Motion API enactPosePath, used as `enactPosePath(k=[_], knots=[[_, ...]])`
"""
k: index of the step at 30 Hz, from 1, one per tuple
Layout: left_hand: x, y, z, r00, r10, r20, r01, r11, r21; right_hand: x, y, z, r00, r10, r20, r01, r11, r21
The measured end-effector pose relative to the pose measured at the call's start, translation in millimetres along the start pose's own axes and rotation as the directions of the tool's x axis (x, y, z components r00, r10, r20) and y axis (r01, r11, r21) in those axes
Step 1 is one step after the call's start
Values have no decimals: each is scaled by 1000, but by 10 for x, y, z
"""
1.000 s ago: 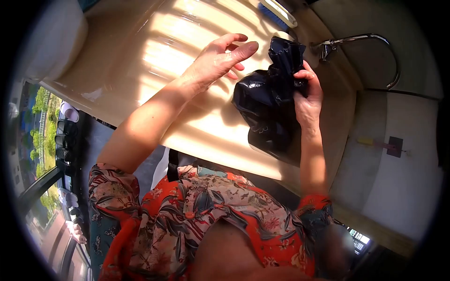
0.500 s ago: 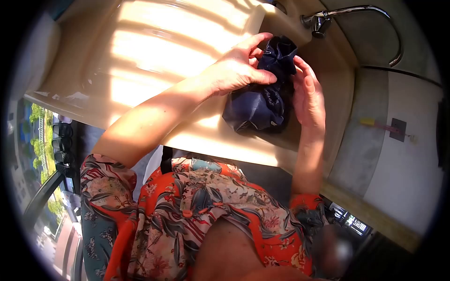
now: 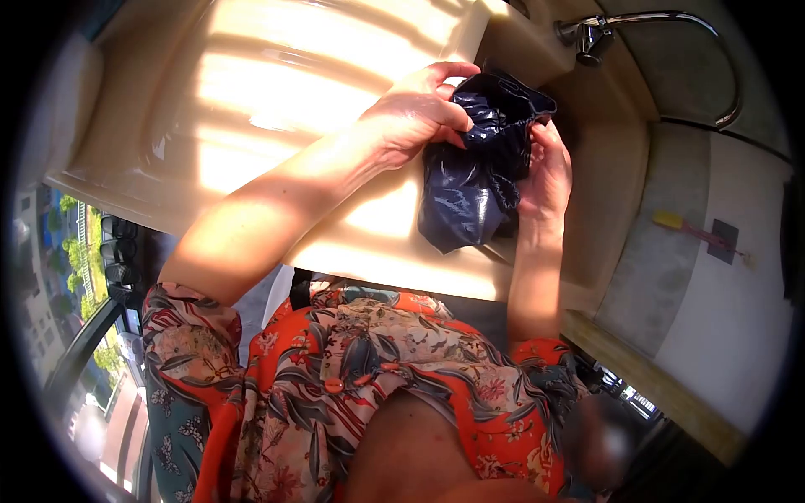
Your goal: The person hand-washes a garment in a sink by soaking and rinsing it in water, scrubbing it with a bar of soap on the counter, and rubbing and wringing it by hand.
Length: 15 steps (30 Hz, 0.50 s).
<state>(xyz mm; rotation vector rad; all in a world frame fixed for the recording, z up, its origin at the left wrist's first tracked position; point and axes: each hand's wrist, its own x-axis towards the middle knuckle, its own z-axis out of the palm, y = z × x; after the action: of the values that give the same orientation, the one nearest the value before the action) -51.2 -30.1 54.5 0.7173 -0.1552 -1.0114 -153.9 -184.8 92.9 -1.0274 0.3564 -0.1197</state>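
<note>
A dark navy, glossy fabric piece (image 3: 464,201) with gathered, elastic-looking edges hangs over the basin, its wide mouth turned upward. It could be a sleeve cover or a pouch; I cannot tell which. My left hand (image 3: 419,113) is closed on the left side of the mouth, thumb at the front and index finger stretched along the far rim. My right hand (image 3: 547,180) grips the right side of the rim, its fingertips bent at the edge and some of its fingers hidden behind the fabric. Between the hands the mouth gapes open.
Around the fabric lies a beige sink (image 3: 625,193), its sunlit ribbed washboard (image 3: 310,92) on the left. A chrome faucet (image 3: 591,42) curves over the far right. A yellow-and-pink brush (image 3: 683,225) hangs on the right wall. A window is at the lower left.
The fabric's bunched top has been spread into a wider opening. Its lower part hangs further down and flatter. My right hand has closed onto the rim, and the view has shifted slightly.
</note>
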Motion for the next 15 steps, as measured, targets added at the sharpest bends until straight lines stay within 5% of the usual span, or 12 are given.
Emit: enactPosePath(k=[15], knots=[[-30, 30, 88, 991, -122, 45, 126, 988, -88, -55, 76, -240, 989, 4, 147, -26, 988, 150]])
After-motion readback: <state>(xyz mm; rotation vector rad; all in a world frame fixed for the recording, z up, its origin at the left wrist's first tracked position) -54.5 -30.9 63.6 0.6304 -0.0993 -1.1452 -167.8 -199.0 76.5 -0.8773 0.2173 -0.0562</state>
